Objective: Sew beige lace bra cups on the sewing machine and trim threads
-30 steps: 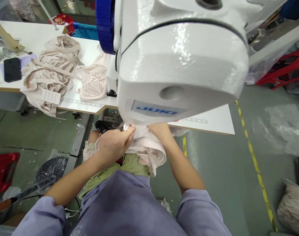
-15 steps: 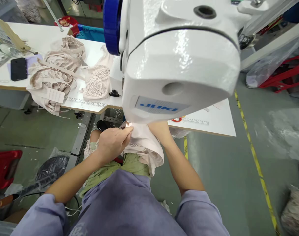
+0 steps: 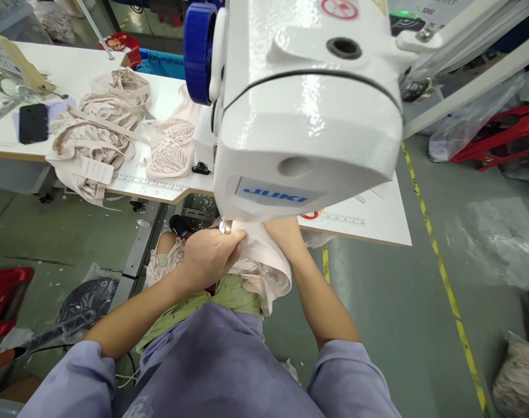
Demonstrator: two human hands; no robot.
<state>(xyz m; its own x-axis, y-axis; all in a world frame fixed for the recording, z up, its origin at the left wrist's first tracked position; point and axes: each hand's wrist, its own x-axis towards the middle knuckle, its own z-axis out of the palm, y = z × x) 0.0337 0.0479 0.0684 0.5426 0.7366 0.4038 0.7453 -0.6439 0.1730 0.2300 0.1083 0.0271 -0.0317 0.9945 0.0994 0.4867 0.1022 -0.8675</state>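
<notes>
A beige garment with lace parts hangs from under the head of a white sewing machine down over my lap. My left hand is closed, thumb and fingers pinching the garment's edge just left of the needle area. Beside those fingertips shows a small shiny metal piece, too little of it visible to name. My right hand lies against the garment's right side, its fingers hidden by the machine head. The needle is out of sight behind the machine head.
Beige lace garments are heaped on the white table at the left, near a black phone. Red-handled scissors lie right of the machine. A red stool stands at the far right.
My view has shifted slightly, so the machine head sits a little lower and further left. My left hand has moved slightly right along the garment's edge, still pinching. My right hand stays about where it was.
</notes>
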